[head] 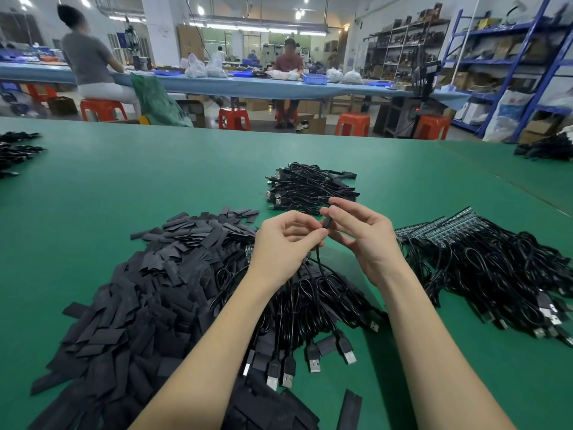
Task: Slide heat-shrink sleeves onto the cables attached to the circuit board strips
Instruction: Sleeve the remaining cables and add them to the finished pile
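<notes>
Over the green table my left hand [283, 240] pinches a thin black cable [319, 259] that hangs down into the cable bundle [310, 308] below. My right hand [362, 231] pinches a small black sleeve [327, 221] at the cable's upper end, fingertips of both hands nearly touching. A big heap of flat black heat-shrink sleeves [145, 293] lies to the left. USB plugs [313, 361] of the bundle point toward me. Cables with circuit board strips [440, 226] lie in a pile at the right.
Another pile of black cables [307, 189] sits behind my hands. More cable heaps lie at the far left edge [15, 150] and far right edge [542, 147]. A loose sleeve [348, 411] lies near the front. Two people sit at a long bench beyond the green table [124, 169].
</notes>
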Motion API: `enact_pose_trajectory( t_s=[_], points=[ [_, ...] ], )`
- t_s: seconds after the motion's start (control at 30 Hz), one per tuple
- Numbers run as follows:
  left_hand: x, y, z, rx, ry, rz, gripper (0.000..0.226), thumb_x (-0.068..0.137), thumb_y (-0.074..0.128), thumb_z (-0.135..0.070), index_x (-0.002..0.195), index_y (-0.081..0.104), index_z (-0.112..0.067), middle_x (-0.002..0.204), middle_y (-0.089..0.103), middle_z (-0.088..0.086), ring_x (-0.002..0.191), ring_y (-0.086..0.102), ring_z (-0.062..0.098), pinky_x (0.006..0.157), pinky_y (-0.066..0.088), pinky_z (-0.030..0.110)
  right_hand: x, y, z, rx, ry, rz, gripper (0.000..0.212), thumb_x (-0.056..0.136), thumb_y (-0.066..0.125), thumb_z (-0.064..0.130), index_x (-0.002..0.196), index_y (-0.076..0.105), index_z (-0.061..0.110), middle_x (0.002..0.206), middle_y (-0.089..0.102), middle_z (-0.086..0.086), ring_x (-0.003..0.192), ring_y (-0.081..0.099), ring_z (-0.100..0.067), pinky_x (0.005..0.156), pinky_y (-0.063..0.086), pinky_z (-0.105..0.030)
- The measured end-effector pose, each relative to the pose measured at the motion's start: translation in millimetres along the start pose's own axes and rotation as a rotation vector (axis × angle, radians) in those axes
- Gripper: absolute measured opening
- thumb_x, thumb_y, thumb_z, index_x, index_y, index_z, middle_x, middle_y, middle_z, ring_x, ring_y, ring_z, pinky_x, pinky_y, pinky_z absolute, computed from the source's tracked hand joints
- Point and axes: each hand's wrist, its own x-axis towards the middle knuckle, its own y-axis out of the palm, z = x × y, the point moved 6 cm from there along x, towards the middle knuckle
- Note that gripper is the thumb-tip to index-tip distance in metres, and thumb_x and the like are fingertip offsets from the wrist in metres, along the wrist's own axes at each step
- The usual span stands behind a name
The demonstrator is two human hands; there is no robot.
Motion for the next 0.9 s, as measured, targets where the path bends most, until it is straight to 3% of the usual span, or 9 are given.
enact_pose_trajectory(
  t_s=[0.47, 0.73, 0.9],
  points=[
    [0.9, -1.6, 4.3, -0.021, -0.006, 0.001, 0.011, 0.082, 0.082, -0.008, 0.084, 0.074, -0.015, 0.073, 0.076, 0.007, 0.074, 0.075, 0.017, 0.073, 0.056, 0.022, -0.6, 2.3, -0.8, 0.001, -0.010, -0.004, 0.019, 0.086, 0.075, 0.007, 0.105, 0.075, 0.011, 0.098, 0.077, -0.014, 0.082, 0.072, -0.022, 0.074, 0.059, -0.028],
    [0.7, -1.2, 5.6, -0.032, -0.018, 0.008, 0.010, 0.082, 0.082, -0.008, 0.086, 0.074, -0.013, 0.074, 0.076, 0.008, 0.074, 0.076, 0.019, 0.072, 0.056, 0.021, -0.9, 1.7, -3.3, 0.038, 0.008, -0.028, 0.015, 0.079, 0.081, 0.010, 0.093, 0.081, 0.016, 0.094, 0.077, -0.015, 0.082, 0.070, -0.022, 0.076, 0.059, -0.027],
    [0.7, -1.9, 5.1, -0.019, -0.015, 0.009, 0.010, 0.082, 0.082, -0.009, 0.085, 0.074, -0.013, 0.075, 0.076, 0.008, 0.076, 0.076, 0.020, 0.073, 0.057, 0.022, -0.5, 0.2, -3.6, 0.035, 0.022, -0.029, 0.017, 0.081, 0.081, 0.007, 0.098, 0.079, 0.013, 0.092, 0.077, -0.014, 0.082, 0.071, -0.021, 0.075, 0.059, -0.027]
  ],
)
